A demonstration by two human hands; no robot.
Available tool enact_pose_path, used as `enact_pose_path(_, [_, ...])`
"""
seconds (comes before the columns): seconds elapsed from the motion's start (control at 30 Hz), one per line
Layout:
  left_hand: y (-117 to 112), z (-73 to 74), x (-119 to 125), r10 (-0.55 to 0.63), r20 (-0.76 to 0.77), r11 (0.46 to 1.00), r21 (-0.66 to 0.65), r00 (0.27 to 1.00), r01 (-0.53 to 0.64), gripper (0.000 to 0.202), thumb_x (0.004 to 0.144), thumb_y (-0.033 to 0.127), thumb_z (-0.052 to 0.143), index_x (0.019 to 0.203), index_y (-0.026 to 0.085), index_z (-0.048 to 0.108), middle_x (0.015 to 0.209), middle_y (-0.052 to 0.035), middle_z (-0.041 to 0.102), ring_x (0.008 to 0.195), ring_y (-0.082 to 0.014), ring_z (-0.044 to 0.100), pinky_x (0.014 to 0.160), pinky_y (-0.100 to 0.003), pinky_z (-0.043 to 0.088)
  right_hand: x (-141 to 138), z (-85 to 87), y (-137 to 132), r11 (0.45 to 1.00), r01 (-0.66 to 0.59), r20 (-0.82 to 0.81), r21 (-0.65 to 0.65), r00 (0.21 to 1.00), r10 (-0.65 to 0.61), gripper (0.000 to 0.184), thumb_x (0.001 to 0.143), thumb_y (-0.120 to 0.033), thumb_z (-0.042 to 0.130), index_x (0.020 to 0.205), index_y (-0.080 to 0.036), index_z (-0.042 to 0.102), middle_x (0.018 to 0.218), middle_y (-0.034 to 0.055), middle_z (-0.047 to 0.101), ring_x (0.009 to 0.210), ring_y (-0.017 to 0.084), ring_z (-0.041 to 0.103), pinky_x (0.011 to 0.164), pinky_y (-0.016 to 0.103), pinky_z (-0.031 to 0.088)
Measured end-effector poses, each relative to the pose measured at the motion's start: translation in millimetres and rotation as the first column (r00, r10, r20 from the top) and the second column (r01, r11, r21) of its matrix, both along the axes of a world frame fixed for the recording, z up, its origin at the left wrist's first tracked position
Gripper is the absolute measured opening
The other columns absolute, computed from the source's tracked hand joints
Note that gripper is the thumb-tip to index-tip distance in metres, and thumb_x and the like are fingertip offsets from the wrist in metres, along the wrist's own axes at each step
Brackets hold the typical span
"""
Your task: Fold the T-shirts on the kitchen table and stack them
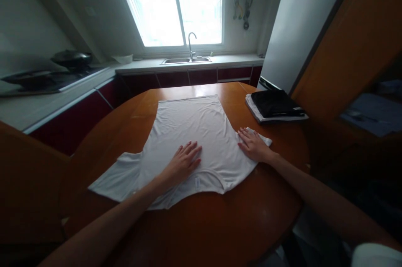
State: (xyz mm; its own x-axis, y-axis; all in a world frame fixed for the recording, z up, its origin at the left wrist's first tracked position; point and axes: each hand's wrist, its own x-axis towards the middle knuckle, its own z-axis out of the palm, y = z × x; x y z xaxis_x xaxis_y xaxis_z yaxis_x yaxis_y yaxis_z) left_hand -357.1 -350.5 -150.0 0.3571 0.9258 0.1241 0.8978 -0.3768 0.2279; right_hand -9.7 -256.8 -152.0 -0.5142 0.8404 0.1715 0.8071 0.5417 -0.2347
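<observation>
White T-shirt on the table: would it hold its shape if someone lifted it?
Probably not: the white T-shirt looks floppy, as fine wrinkles run across its thin-looking cloth. Pushed, it would likely bunch up, since it lies loosely spread on the table.

white T-shirt (pixel 191 124) | spread flat, lightly creased | collar (pixel 217 174) nearest camera | on brown table (pixel 238 221)
</observation>
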Motion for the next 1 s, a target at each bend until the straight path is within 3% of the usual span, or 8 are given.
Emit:
enact_pose_path(0.13, [0.8, 3.9, 1.8, 0.007, 0.03, 1.0, -0.004, 1.0, -0.007, 0.052, 0.104, 0.046, 0.041, 0.151, 0.025, 0.048, 0.163, -0.0094, 0.037, 0.153, -0.0302, 0.027, 0.124, -0.054, 0.022, 4.9, -2.0, 1.9, 0.997, 0.081, 0.056, 0.003, 0.995, -0.081, 0.062, 0.105, -0.048, 0.03, 0.157, -0.015, 0.037, 0.166, 0.0151, 0.028, 0.155, 0.031, 0.021, 0.122, 0.062, 0.018])
enact_pose_path(0.27, [-0.8, 10.6, 4.8, -0.001, 0.063, 1.0, -0.015, 0.998, 0.002, 0.05, 0.103, 0.042, 0.044, 0.15, 0.023, 0.049, 0.163, -0.0113, 0.038, 0.153, -0.0313, 0.028, 0.123, -0.056, 0.023, 2.3, 6.6, -2.0, 0.986, 0.133, -0.06, 0.096, 0.99, -0.128, 0.057, 0.105, -0.038, 0.028, 0.156, -0.014, 0.04, 0.164, 0.0173, 0.032, 0.154, 0.03, 0.025, 0.121, 0.061, 0.022])
enact_pose_path(0.33, [-3.7, 15.5, 5.8, -0.035, 0.07, 0.999, -0.025, 0.997, 0.037, 0.053, 0.102, 0.043, 0.047, 0.152, 0.024, 0.047, 0.164, -0.0105, 0.035, 0.154, -0.031, 0.025, 0.124, -0.056, 0.022, -8.4, 13.7, -11.5, 0.988, 0.071, -0.149, 0.135, 0.988, -0.05, 0.056, 0.105, -0.034, 0.029, 0.155, -0.014, 0.041, 0.164, 0.0158, 0.033, 0.154, 0.027, 0.024, 0.123, 0.056, 0.022])
enact_pose_path(0.43, [-10.4, 22.9, 7.4, -0.105, 0.06, 0.992, -0.07, 0.993, 0.109, 0.061, 0.1, 0.049, 0.053, 0.156, 0.027, 0.041, 0.166, -0.0096, 0.031, 0.155, -0.031, 0.021, 0.125, -0.057, 0.018, -33.1, 22.8, -37.1, 0.978, -0.162, -0.19, 0.13, 0.964, 0.184, 0.056, 0.105, -0.035, 0.035, 0.158, -0.017, 0.038, 0.165, 0.0123, 0.032, 0.155, 0.024, 0.022, 0.125, 0.051, 0.021])
enact_pose_path(0.53, [-18.0, 29.5, 7.8, -0.162, 0.052, 0.98, -0.108, 0.985, 0.166, 0.068, 0.098, 0.055, 0.056, 0.158, 0.029, 0.038, 0.167, -0.0101, 0.028, 0.156, -0.0324, 0.018, 0.125, -0.058, 0.013, -54.2, 26.4, -65.5, 0.918, -0.393, -0.142, 0.051, 0.907, 0.396, 0.065, 0.102, -0.042, 0.046, 0.161, -0.02, 0.03, 0.167, 0.0111, 0.027, 0.156, 0.025, 0.02, 0.125, 0.051, 0.021])
enact_pose_path(0.6, [-22.4, 33.5, 6.2, -0.193, 0.064, 0.973, -0.119, 0.979, 0.199, 0.074, 0.095, 0.058, 0.06, 0.16, 0.032, 0.033, 0.168, -0.0094, 0.025, 0.156, -0.0327, 0.015, 0.125, -0.059, 0.011, -60.6, 26.2, -77.9, 0.877, -0.481, -0.107, -0.017, 0.873, 0.477, 0.075, 0.098, -0.048, 0.054, 0.162, -0.02, 0.026, 0.167, 0.0127, 0.025, 0.156, 0.027, 0.019, 0.125, 0.053, 0.019])
enact_pose_path(0.8, [-29.4, 43.4, -2.1, -0.277, 0.076, 0.932, -0.222, 0.958, 0.287, 0.099, 0.081, 0.066, 0.073, 0.162, 0.039, 0.023, 0.169, -0.0087, 0.017, 0.156, -0.0363, 0.007, 0.123, -0.064, 0.006, -57.7, 25.6, -81.9, 0.835, -0.541, -0.075, -0.104, 0.841, 0.536, 0.096, 0.086, -0.062, 0.066, 0.163, -0.019, 0.026, 0.167, 0.0159, 0.022, 0.156, 0.032, 0.018, 0.126, 0.054, 0.013])
enact_pose_path(1.0, [-29.8, 59.5, -26.9, -0.285, 0.055, 0.913, -0.29, 0.957, 0.288, 0.113, 0.073, 0.065, 0.08, 0.163, 0.039, 0.017, 0.17, -0.0101, 0.012, 0.156, -0.0394, 0.005, 0.122, -0.066, 0.009, -56.7, 29.8, -82.2, 0.84, -0.532, -0.069, -0.103, 0.846, 0.528, 0.093, 0.089, -0.066, 0.062, 0.162, -0.018, 0.029, 0.168, 0.0163, 0.02, 0.156, 0.032, 0.017, 0.126, 0.054, 0.012])
